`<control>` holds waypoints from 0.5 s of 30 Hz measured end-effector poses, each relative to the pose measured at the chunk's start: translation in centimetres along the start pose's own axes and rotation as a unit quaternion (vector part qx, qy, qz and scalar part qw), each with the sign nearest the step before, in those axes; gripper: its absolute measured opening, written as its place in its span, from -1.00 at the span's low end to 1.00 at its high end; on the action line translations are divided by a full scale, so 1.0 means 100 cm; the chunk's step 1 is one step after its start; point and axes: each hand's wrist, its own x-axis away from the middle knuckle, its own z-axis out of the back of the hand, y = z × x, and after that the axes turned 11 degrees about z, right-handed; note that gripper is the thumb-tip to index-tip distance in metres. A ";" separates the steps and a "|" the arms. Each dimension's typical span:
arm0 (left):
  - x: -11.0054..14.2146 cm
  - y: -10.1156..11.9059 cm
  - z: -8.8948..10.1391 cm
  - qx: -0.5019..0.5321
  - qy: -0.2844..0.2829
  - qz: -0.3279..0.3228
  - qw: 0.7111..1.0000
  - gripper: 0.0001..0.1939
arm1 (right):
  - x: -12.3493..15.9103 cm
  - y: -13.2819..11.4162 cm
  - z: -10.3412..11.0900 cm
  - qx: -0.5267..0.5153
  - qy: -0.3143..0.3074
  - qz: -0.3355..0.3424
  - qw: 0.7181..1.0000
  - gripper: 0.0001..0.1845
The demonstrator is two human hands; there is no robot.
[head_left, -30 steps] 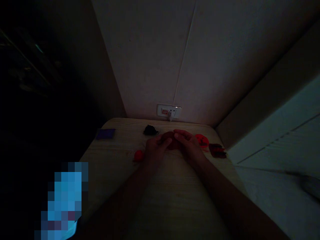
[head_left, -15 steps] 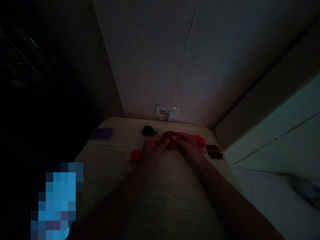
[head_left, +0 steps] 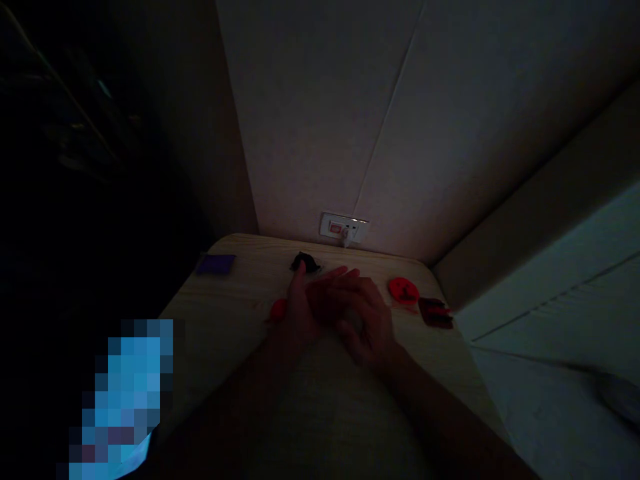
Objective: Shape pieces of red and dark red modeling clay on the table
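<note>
Dim light falls on a pale wood-grain tabletop (head_left: 325, 413). Above its middle, a dark red lump (head_left: 323, 305) lies against the open palm of the left hand (head_left: 300, 310), thumb raised; the right hand's (head_left: 371, 321) fingers bend over it, their grip unclear. Partly hidden beside the left hand is a red ball (head_left: 278, 309). Rightward sit a dark red piece (head_left: 435, 315) and a red disc (head_left: 403, 291); farther back, a purple packet (head_left: 216, 265), a black item (head_left: 305, 262) and a wall socket (head_left: 344, 229).

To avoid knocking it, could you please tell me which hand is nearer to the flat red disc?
The right hand, just left of the flat red disc and apart from it; the left hand is farther left.
</note>
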 end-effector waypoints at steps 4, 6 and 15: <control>-0.007 -0.019 -0.004 -0.054 -0.048 0.081 0.994 -0.25 | 0.000 -0.001 -0.004 0.031 -0.005 -0.091 0.995 -0.49; -0.014 -0.032 -0.004 -0.063 -0.065 0.081 0.993 -0.23 | -0.001 0.000 -0.011 0.048 -0.041 -0.085 0.994 -0.46; -0.016 -0.050 0.002 -0.032 -0.012 -0.021 0.999 -0.30 | -0.006 0.001 -0.023 0.149 -0.172 -0.093 0.969 -0.56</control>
